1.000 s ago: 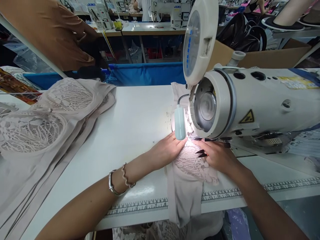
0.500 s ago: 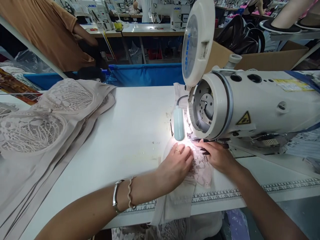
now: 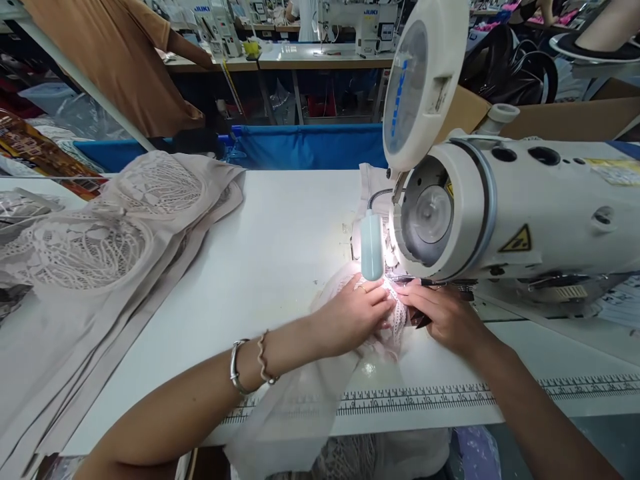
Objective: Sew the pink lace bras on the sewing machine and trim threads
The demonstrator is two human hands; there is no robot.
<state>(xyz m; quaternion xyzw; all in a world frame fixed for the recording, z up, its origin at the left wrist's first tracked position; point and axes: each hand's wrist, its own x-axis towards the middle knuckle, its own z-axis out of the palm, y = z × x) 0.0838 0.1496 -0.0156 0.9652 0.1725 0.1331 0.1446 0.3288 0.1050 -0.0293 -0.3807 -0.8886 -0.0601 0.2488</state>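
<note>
A pale pink lace piece (image 3: 397,321) lies under the sewing machine head (image 3: 440,207), brightly lit beside the small light-blue lamp (image 3: 371,247). My left hand (image 3: 357,313) has its fingers closed on the lace, just in front of the lamp. My right hand (image 3: 443,310) pinches the lace's right edge close to the needle area, which the machine partly hides. Something dark shows under my right fingers; I cannot tell whether it is nails or a small tool. Sheer fabric (image 3: 295,413) trails from the lace over the table's front edge.
A stack of lace-cupped garments (image 3: 125,233) covers the table's left side. A printed ruler tape (image 3: 425,399) runs along the front edge. The machine's round cover (image 3: 425,80) stands raised. Behind are a blue cloth bin (image 3: 310,148) and a person in a brown shirt (image 3: 120,67).
The lace has turned and been drawn further in under the machine. Its sheer tail has swung left. The mechanism inside the machine's round end now looks like a smooth blurred disc.
</note>
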